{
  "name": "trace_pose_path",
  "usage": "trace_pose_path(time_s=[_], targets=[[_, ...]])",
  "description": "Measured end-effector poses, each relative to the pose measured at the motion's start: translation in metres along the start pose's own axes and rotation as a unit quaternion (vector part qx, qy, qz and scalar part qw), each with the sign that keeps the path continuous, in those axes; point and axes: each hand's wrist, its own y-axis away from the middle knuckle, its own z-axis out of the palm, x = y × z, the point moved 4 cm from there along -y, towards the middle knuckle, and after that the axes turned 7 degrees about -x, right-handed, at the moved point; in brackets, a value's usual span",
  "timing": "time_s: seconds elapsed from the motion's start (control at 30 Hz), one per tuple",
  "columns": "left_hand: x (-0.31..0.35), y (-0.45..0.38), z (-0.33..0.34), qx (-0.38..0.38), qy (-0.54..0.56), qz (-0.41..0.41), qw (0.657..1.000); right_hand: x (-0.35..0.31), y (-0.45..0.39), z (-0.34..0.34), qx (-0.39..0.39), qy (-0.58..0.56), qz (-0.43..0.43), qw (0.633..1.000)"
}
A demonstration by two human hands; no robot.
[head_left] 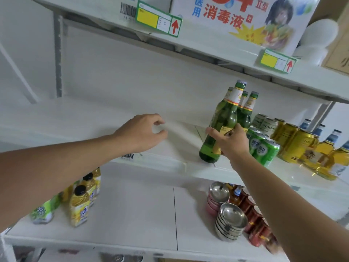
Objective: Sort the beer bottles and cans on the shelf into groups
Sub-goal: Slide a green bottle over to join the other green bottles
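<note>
the green beer bottle [221,127] is in my right hand [229,142], fingers and thumb wrapped round its lower body, its base at or just above the front edge of the middle shelf [166,159]; i cannot tell if it touches down. it leans a little. just behind it, toward the back of the shelf, stand more green bottles [246,112] of the same kind, so i judge that group is started and this one belongs with it. to their right sit green cans [263,148], grey cans [264,122] behind them, gold cans [294,142] further along, then amber bottles [328,157] near the right end, with blue-capped bottles [321,129] at the back. like seems to sit with like already, so i think most of the sorting is done. my left hand [143,133] hovers over the bare left stretch of the shelf, fingers loosely curled, holding nothing. what is left, i'd say, is settling this bottle and tidying the rows.
</note>
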Motion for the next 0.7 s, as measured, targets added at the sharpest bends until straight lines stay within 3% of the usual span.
trace_pose_path(time_s=[0.17, 0.33, 0.7], targets=[[0.047, -0.001, 0.025, 0.013, 0.001, -0.022, 1.0, 0.02, -0.005, -0.049, -0.026, -0.014, -0.026, 0.999], [0.098, -0.007, 0.052, 0.077, 0.023, -0.037, 0.996, 0.043, -0.023, -0.089, -0.044, 0.017, -0.054, 0.997], [0.134, -0.006, 0.081, 0.087, 0.05, -0.058, 0.993, 0.079, -0.034, -0.097, -0.037, 0.013, -0.026, 0.999]])
